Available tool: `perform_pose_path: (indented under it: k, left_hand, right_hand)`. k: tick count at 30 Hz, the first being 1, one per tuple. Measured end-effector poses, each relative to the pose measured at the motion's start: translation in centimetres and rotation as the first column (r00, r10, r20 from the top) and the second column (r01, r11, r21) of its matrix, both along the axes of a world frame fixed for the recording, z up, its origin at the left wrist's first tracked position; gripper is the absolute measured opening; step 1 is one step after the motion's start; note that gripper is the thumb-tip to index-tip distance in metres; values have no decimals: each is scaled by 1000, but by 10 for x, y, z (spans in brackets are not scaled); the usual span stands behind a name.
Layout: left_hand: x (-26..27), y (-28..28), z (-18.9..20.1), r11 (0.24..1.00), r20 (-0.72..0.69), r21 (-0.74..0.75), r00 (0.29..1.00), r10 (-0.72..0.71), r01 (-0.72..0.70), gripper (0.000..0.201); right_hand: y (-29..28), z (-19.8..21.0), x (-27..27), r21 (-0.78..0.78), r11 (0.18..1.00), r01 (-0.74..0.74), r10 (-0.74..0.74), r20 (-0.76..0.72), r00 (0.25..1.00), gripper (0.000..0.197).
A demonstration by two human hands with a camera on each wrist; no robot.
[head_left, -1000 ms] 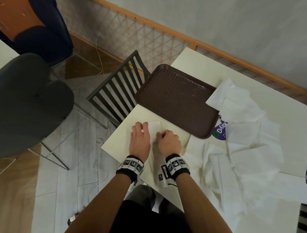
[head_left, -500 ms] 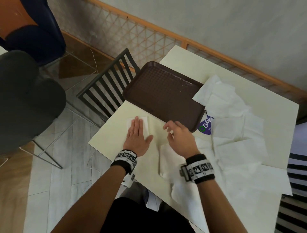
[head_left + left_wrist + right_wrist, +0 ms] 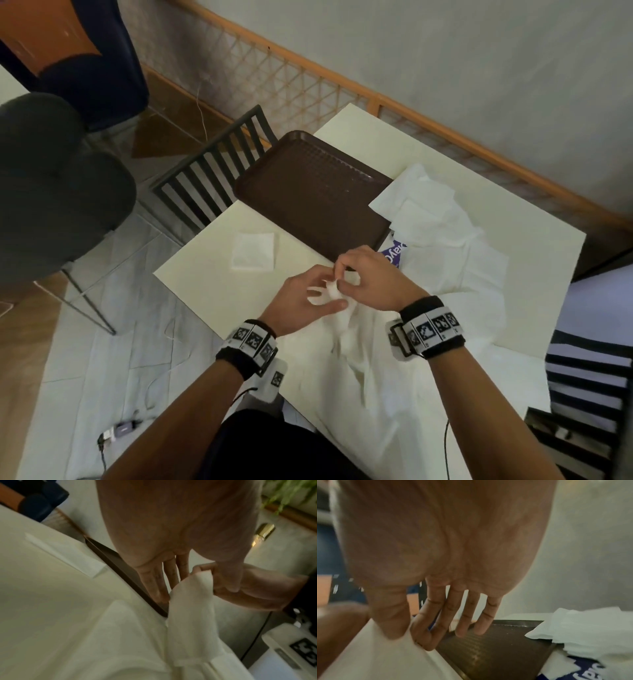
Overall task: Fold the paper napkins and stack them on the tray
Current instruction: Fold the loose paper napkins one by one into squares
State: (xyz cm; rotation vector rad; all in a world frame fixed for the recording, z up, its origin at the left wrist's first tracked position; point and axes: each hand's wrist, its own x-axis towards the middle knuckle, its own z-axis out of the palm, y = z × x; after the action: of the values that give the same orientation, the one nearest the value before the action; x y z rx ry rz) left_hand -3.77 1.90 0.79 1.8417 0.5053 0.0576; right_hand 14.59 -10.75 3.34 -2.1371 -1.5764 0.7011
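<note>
Napkin [image 3: 337, 310] in hand: a loose unfolded sheet, I'm lifting one corner of it off the table [image 3: 205, 270], just in front of the tray's near edge. Right hand [image 3: 371, 275] is pinching that corner between thumb and index finger, other fingers spread and free. Left hand [image 3: 301, 303] is lying under and against the raised paper, thumb along it; fingers look straight, not curled, so I'm reading it as supporting, not gripping. Left wrist view is confirming the pinch on the peak of the sheet.

To do this step well, I'm thinking: pull the sheet clear of the pile [image 3: 445, 260] on the right, lay it flat on bare tabletop, match corner to corner, then press the crease with a flat palm. The paper is thin and limp, so tugging fast risks tearing it or dragging neighbours along.

Tray [image 3: 308, 192]: brown, holding no folded napkins yet; only a corner of the loose pile is overlapping its right rim. One folded napkin [image 3: 253, 251] is sitting on the table just left of the tray, not yet stacked.
</note>
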Motion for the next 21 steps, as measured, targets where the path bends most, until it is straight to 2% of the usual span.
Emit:
perform_pose_path:
  k: [3,5,6,9,11,13,14,15,18,19,21]
  left_hand:
    - [4,-8,8,993,10,-69,995,102,-101,26]
    - [1,-8,12,984,15,-97,988,154,-151,22]
    - [-1,-7,14,973,8,-135,981,192,-189,25]
    - [-8,-6,22,918,9,-276,954,299,-285,29]
    - [-10,-4,24,887,5,-320,936,353,-333,25]
    - [-14,-3,27,861,9,-354,919,394,-365,23]
    - [-15,-2,28,849,12,-373,914,407,-373,24]
    - [-18,0,29,844,18,-386,911,411,-373,27]
    - [-27,8,36,855,60,-377,912,405,-355,35]
    - [-31,12,38,859,72,-374,913,402,-349,36]
    - [-41,22,43,869,88,-366,917,389,-333,38]
  right_hand:
    - [-8,5,-6,205,955,214,-153,-279,948,8]
    - [-15,1,-13,228,897,379,-263,-413,872,16]
    - [-20,-2,-18,201,862,466,-325,-487,811,21]
    - [-31,-13,-40,15,714,700,-518,-661,543,27]
    - [-33,-15,-56,-212,636,742,-610,-727,315,45]
    - [-29,-13,-71,-381,651,657,-570,-816,92,58]
    - [-25,-11,-77,-403,680,612,-509,-860,-1,54]
    - [-20,-11,-81,-387,702,598,-445,-894,-56,45]
    - [-3,-8,-84,-303,702,645,-324,-942,-90,21]
    - [3,-5,-83,-278,700,658,-309,-948,-72,19]
    - [14,3,-83,-195,712,675,-298,-954,39,17]
